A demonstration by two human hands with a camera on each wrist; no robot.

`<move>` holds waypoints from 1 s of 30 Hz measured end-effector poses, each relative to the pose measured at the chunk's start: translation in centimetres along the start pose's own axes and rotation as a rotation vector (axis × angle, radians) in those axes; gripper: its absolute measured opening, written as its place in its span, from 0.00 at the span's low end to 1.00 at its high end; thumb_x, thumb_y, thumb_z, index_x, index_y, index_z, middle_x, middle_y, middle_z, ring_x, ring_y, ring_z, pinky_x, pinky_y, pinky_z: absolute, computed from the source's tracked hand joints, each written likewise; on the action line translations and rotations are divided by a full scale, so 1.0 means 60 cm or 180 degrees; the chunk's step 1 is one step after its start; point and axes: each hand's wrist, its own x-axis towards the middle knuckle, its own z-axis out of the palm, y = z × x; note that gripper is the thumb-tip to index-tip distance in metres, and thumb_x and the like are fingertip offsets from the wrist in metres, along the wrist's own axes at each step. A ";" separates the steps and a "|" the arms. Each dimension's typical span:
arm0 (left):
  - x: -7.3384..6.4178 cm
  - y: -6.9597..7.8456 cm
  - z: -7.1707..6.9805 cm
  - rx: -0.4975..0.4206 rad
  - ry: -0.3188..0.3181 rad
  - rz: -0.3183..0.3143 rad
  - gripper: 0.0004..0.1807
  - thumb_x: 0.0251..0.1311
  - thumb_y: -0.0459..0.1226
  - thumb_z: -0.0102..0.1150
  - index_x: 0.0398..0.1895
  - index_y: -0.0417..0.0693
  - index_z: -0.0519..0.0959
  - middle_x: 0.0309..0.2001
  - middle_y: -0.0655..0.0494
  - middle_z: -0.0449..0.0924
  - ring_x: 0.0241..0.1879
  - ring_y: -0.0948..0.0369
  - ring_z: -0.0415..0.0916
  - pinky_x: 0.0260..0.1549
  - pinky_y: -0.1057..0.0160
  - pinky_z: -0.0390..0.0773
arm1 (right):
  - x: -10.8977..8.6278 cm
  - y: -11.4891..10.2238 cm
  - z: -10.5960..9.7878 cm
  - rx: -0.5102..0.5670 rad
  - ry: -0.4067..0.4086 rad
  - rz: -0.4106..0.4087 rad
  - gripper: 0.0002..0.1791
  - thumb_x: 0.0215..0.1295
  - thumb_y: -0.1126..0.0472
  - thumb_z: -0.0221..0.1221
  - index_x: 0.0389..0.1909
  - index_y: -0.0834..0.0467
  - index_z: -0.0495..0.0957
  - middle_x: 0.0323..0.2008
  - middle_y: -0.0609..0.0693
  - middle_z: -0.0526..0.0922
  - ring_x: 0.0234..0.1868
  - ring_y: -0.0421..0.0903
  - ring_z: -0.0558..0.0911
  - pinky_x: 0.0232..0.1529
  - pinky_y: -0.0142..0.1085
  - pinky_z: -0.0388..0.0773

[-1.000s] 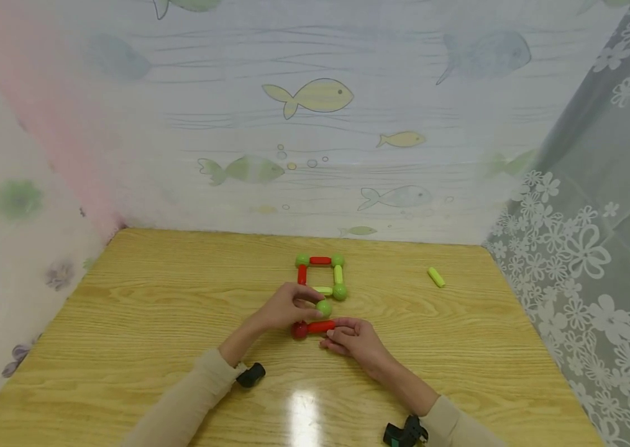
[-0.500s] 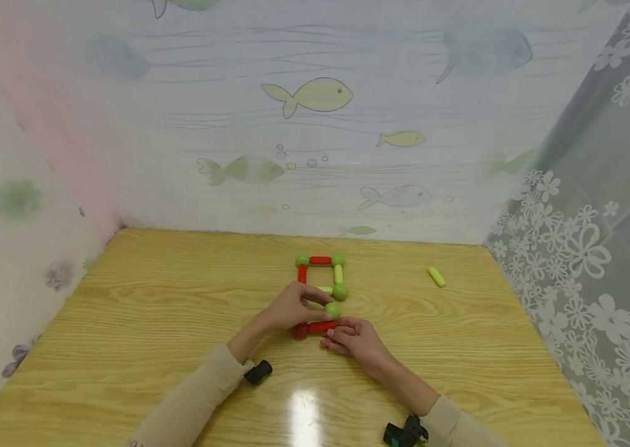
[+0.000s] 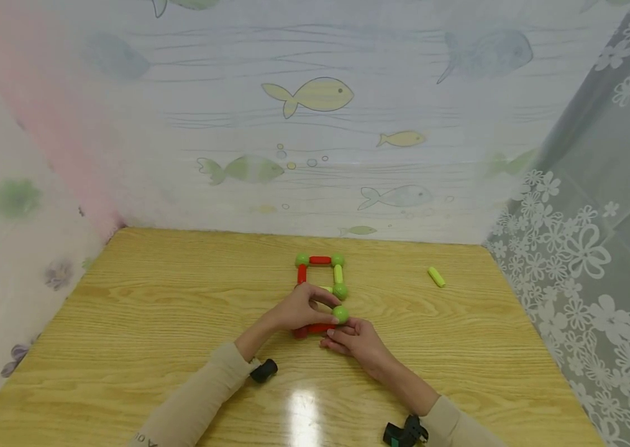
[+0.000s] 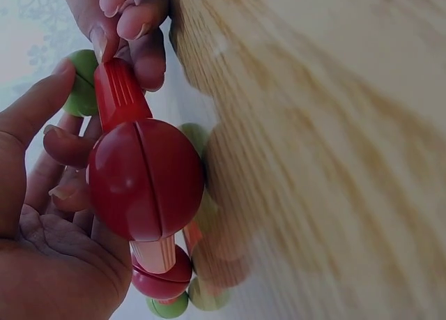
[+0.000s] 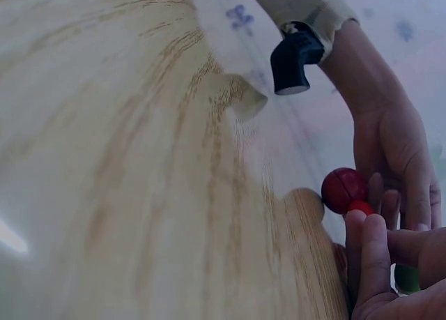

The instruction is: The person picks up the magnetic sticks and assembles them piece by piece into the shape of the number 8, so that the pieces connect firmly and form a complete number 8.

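My left hand (image 3: 299,309) pinches a green ball (image 3: 340,315) between thumb and fingers, just above the right end of a red rod (image 3: 322,328). My right hand (image 3: 361,347) holds that rod end with its fingertips. At the rod's left end sits a dark red ball (image 4: 146,180); a paler rod (image 4: 155,256) runs from it to a second red ball (image 4: 164,275). Behind the hands lies a square of balls and rods, with green balls (image 3: 340,290), red rods (image 3: 320,260) and yellow-green rods (image 3: 338,274). My left hand hides its near-left corner in the head view.
A loose yellow-green rod (image 3: 436,277) lies at the right on the wooden table (image 3: 181,279). A fish-patterned curtain (image 3: 315,174) hangs along the back edge. Black wrist devices (image 3: 263,370) sit by both sleeves.
My left hand has moved to the right with the green ball, from above the middle of the red rod to its right end beside my right fingertips. The right hand has stayed in place.
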 end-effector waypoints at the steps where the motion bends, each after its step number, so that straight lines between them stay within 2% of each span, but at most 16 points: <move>1: 0.001 0.000 0.000 -0.0003 -0.0006 0.0010 0.15 0.62 0.35 0.70 0.52 0.42 0.86 0.50 0.48 0.86 0.42 0.62 0.85 0.40 0.67 0.82 | 0.000 0.000 0.000 0.0006 0.0001 -0.0001 0.24 0.75 0.72 0.54 0.66 0.78 0.62 0.50 0.63 0.85 0.46 0.44 0.88 0.53 0.34 0.81; 9: 0.003 0.000 0.004 -0.0059 -0.0067 0.0042 0.15 0.60 0.34 0.72 0.49 0.41 0.86 0.48 0.48 0.87 0.34 0.65 0.85 0.37 0.66 0.83 | 0.000 0.000 -0.002 -0.0018 -0.0023 -0.0008 0.22 0.75 0.71 0.54 0.64 0.78 0.64 0.52 0.63 0.84 0.47 0.44 0.88 0.54 0.34 0.81; 14: 0.004 0.000 0.006 0.0022 -0.0066 0.0061 0.14 0.58 0.35 0.74 0.47 0.42 0.87 0.46 0.50 0.87 0.29 0.66 0.82 0.33 0.67 0.82 | -0.003 -0.002 -0.003 -0.0050 -0.0012 0.0006 0.20 0.76 0.71 0.53 0.62 0.78 0.64 0.52 0.64 0.83 0.46 0.44 0.88 0.55 0.33 0.80; 23: 0.005 -0.004 0.005 0.0100 -0.0075 0.0091 0.14 0.57 0.35 0.75 0.46 0.43 0.87 0.45 0.52 0.87 0.29 0.66 0.80 0.33 0.68 0.81 | -0.011 -0.006 -0.006 -0.0121 0.0003 0.0020 0.23 0.76 0.70 0.53 0.64 0.79 0.62 0.53 0.65 0.83 0.47 0.44 0.88 0.54 0.32 0.81; 30: 0.007 -0.005 0.004 0.0226 -0.0130 0.0116 0.15 0.56 0.34 0.75 0.47 0.43 0.87 0.46 0.52 0.87 0.23 0.69 0.74 0.29 0.70 0.77 | -0.014 -0.006 -0.010 -0.0232 0.0018 -0.0011 0.25 0.76 0.68 0.54 0.66 0.79 0.63 0.54 0.67 0.82 0.46 0.44 0.88 0.51 0.32 0.82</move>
